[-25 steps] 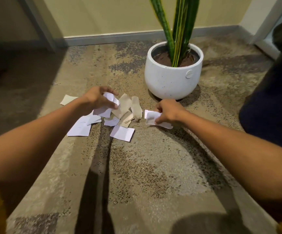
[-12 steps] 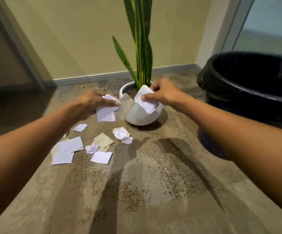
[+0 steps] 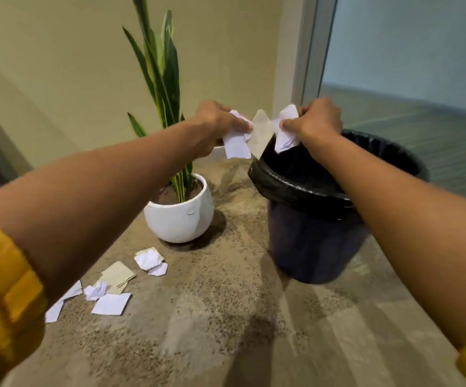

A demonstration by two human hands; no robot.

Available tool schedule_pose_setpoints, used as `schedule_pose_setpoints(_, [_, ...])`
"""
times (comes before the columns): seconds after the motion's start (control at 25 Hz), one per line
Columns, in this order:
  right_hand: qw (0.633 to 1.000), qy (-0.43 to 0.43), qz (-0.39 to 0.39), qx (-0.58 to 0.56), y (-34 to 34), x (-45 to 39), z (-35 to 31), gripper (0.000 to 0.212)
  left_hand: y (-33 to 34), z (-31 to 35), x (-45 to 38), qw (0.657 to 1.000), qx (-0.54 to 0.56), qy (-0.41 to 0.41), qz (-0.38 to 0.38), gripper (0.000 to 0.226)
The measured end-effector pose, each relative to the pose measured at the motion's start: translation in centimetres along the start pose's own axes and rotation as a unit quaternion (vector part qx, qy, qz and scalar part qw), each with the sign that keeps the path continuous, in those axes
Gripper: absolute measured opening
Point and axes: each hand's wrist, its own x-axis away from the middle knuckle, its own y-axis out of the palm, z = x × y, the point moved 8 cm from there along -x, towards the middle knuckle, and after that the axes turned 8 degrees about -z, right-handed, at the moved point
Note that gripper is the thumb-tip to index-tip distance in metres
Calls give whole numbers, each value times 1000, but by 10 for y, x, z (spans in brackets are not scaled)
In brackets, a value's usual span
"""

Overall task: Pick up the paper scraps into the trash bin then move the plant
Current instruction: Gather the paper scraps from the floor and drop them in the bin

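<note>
From the head camera, both arms reach forward and up, and the two hands meet above the near rim of the trash bin (image 3: 323, 191), a dark round bin lined with a glossy black bag that stands on the carpet (image 3: 226, 331) to the right. The left hand (image 3: 215, 127) is closed around white paper scraps (image 3: 236, 145) that hang below its fingers, with a beige scrap (image 3: 261, 135) sticking out toward the other hand. The right hand (image 3: 318, 121) pinches a crumpled white bundle (image 3: 284, 129), whose lower end hangs over the bin's opening, just inside the rim line. The beige scrap sits between the two hands, touching or nearly touching both bundles; which hand grips it cannot be told for certain. Left of the bin, apart from it, stands the plant (image 3: 164, 88), long upright green leaves in a round white pot (image 3: 180, 222) on the carpet. In front of the pot more scraps lie loose on the carpet (image 3: 111, 303): white squares, a folded beige piece and a crumpled pair nearest the pot, some partly hidden under the left forearm. Yellow sleeves (image 3: 0, 289) show at both lower corners.
</note>
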Motion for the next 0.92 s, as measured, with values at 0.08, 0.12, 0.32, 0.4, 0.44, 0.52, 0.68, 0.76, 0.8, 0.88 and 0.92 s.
schedule_pose_setpoints(0.08, [998, 39, -20, 39, -9, -4, 26, 42, 28, 10, -7, 999, -29, 9, -11, 45])
schedule_pose_setpoints(0.12, [997, 48, -35, 56, -11, -6, 36, 42, 39, 10, -11, 999, -38, 8, -12, 41])
schedule_pose_setpoints(0.32, [994, 59, -73, 58, -13, -6, 53, 54, 75, -1, -15, 999, -37, -18, 7, 35])
schedule_pose_setpoints(0.4, [995, 53, -75, 47, -10, -4, 47, 50, 79, -1, -12, 1000, -4, -18, -6, 31])
schedule_pose_setpoints(0.44, [996, 45, -69, 44, -8, -3, 42, 48, 77, -1, -9, 1000, 14, -18, -8, 28])
schedule_pose_setpoints(0.52, [998, 9, -52, 30, -5, 2, 25, 36, 69, -2, -3, 999, 29, -22, -6, 27])
schedule_pose_setpoints(0.68, [992, -100, -77, 6, 25, 25, -27, 16, 40, -11, 14, 1000, 13, -9, -13, 17])
schedule_pose_setpoints(0.76, [983, -147, -106, 12, 50, 42, -54, 12, 18, -21, 27, 999, -13, 0, -30, 12])
schedule_pose_setpoints(0.8, [978, -166, -122, 13, 64, 52, -65, 10, 5, -31, 33, 999, -27, -1, -38, 9])
schedule_pose_setpoints(0.88, [965, -196, -176, 4, 102, 76, -82, 9, -29, -60, 45, 996, -74, -17, -44, 9])
schedule_pose_setpoints(0.92, [954, -207, -215, 4, 125, 90, -88, 8, -49, -80, 52, 993, -103, -34, -42, 9])
